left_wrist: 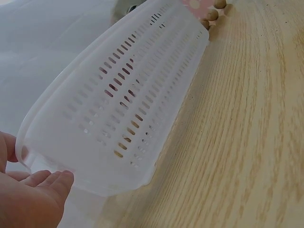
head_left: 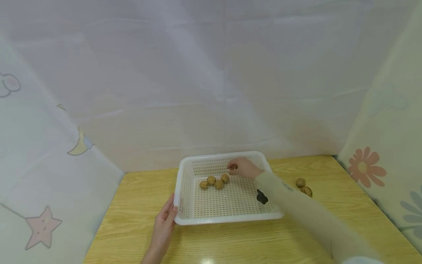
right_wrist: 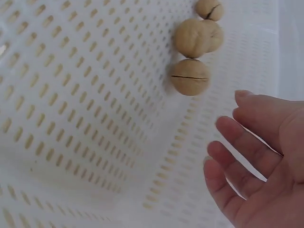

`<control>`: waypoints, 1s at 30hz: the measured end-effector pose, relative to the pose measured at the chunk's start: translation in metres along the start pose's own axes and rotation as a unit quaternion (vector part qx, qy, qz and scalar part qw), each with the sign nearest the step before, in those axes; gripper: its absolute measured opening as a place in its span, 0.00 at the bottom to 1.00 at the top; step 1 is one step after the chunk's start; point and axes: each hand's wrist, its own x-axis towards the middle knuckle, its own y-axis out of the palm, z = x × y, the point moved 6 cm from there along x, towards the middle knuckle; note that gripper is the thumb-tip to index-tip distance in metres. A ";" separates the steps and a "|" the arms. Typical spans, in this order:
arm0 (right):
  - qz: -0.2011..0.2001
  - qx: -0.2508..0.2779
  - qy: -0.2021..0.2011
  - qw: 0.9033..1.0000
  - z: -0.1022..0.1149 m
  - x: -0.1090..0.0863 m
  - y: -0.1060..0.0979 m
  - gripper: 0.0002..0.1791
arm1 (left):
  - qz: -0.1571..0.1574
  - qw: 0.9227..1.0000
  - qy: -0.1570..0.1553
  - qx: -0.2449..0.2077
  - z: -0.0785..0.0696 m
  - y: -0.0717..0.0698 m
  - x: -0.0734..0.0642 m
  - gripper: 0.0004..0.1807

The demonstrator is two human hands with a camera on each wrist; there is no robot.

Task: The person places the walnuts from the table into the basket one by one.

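A white perforated plastic basket (head_left: 227, 220) stands on the wooden table, with several walnuts (head_left: 219, 184) grouped inside toward its back left. My left hand (head_left: 163, 220) grips the left rim near the front corner; in the left wrist view its fingers (left_wrist: 57, 183) lie under the lip. Over the inside of the basket hovers my right hand (head_left: 244, 168), just right of the walnuts. In the right wrist view its fingers (right_wrist: 228, 161) are loosely bent and spread, holding nothing, and a walnut (right_wrist: 190, 77) with a dark seam lies a short way from the fingertips.
More walnuts (head_left: 306, 191) lie on the table right of the basket, partly behind the right forearm. A black device (head_left: 262, 197) shows at the right wrist. Pale cloth walls (head_left: 211, 91) close off the back and sides of the wooden table (head_left: 132, 205).
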 end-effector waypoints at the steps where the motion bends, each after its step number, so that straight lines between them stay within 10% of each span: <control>1: 0.001 -0.006 -0.009 1.000 0.002 -0.002 -0.004 0.13 | 0.000 1.000 0.001 0.000 0.000 0.000 0.000 0.34; 30: -0.035 0.018 0.003 0.999 -0.022 -0.115 -0.094 0.15 | 0.007 1.000 0.000 -0.003 -0.001 0.001 0.000 0.34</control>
